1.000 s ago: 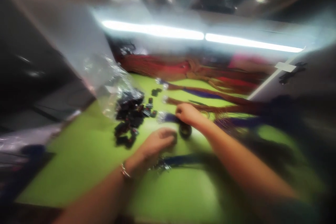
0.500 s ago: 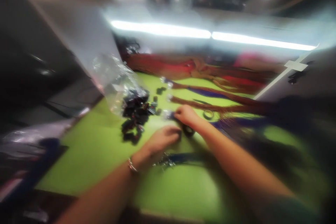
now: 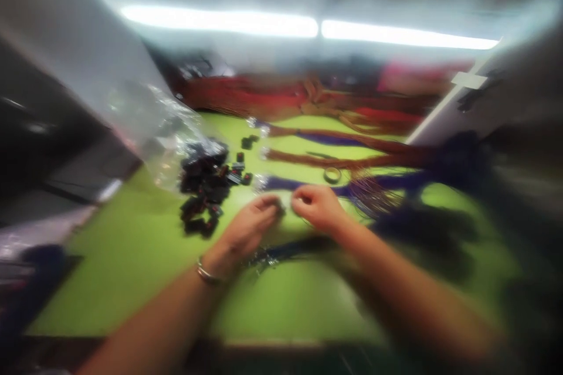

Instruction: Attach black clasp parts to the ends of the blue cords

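Observation:
My left hand (image 3: 253, 222), with a bracelet on its wrist, is closed in a pinch around a small dark piece (image 3: 280, 205) like the black connectors in the pile; blur hides its detail. Just to its right, my right hand (image 3: 320, 210) pinches too, and a thin dark wire (image 3: 304, 221) seems to run from under its fingers. The fingertips of both hands are close but apart. Below them lies a dark wire bundle with shiny metal ends (image 3: 266, 259). Left of the hands is a pile of black connectors (image 3: 204, 179), partly inside a clear plastic bag (image 3: 162, 123).
Behind the hands, brown and blue wire bundles (image 3: 325, 158) lie across the green table (image 3: 127, 234), with a roll of tape (image 3: 332, 175) among them. Red and brown wires (image 3: 264, 94) stretch along the back. A bright tube lamp (image 3: 220, 17) hangs above.
The view has shifted, so the scene sits further left and a little higher. My right hand has moved off the blue bundle's end, and both hands are now side by side.

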Demonstrator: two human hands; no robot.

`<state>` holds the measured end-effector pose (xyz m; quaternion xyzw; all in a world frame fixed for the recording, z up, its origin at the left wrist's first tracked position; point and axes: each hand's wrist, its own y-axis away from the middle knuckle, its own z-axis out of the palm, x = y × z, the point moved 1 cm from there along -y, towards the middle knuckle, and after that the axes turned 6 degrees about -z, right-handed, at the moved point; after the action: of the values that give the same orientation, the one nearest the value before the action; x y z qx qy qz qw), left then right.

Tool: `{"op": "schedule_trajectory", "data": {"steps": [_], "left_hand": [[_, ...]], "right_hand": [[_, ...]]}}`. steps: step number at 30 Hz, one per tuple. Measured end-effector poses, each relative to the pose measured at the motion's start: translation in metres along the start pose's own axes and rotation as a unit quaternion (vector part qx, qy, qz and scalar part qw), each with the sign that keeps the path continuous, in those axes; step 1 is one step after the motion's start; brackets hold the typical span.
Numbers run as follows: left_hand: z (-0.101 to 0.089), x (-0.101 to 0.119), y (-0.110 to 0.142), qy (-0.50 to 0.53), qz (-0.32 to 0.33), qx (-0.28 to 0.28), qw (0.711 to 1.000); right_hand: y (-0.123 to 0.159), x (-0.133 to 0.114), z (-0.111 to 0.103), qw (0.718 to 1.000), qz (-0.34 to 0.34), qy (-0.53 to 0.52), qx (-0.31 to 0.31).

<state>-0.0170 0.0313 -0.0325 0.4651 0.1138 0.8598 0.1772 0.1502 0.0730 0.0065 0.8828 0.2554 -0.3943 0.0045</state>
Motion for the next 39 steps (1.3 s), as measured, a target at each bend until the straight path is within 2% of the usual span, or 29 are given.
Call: {"op": "schedule_trajectory", "data": {"steps": [7,19,22,25,27,29,33,36,39], "left_hand": [[-0.004,-0.002,-0.001,-0.001,-0.018,-0.007,1.000],[-0.004,-0.001,-0.001,-0.034,-0.004,-0.002,0.999],[-0.001,-0.003,0.000,-0.072,0.018,0.004,0.997],[0.000,-0.005,0.000,-0.120,0.079,0.027,0.989],[0.000,-0.006,0.000,-0.131,0.097,0.039,0.986],[-0.001,-0.006,0.000,-0.115,0.070,0.031,0.990],[-0.003,-0.003,0.002,-0.072,0.013,0.001,0.997],[-0.002,-0.001,0.003,-0.069,0.016,0.000,0.997],[0.000,-0.001,0.004,-0.075,0.023,0.006,0.997]], "right_hand": [[0.005,0.000,0.007,0.998,-0.019,0.058,0.025],[0.006,0.001,0.010,0.997,-0.017,0.075,0.006],[0.008,-0.003,0.011,0.994,-0.020,0.112,-0.004],[0.009,-0.003,0.015,0.990,-0.036,0.137,-0.004],[0.007,0.001,0.016,0.994,-0.039,0.096,-0.017],[0.003,0.006,0.016,0.999,-0.027,0.000,-0.042],[-0.003,0.014,0.011,0.984,0.024,-0.161,-0.070],[-0.003,0.014,0.009,0.978,0.055,-0.193,-0.051],[-0.001,0.011,0.011,0.982,0.048,-0.180,-0.017]]}}
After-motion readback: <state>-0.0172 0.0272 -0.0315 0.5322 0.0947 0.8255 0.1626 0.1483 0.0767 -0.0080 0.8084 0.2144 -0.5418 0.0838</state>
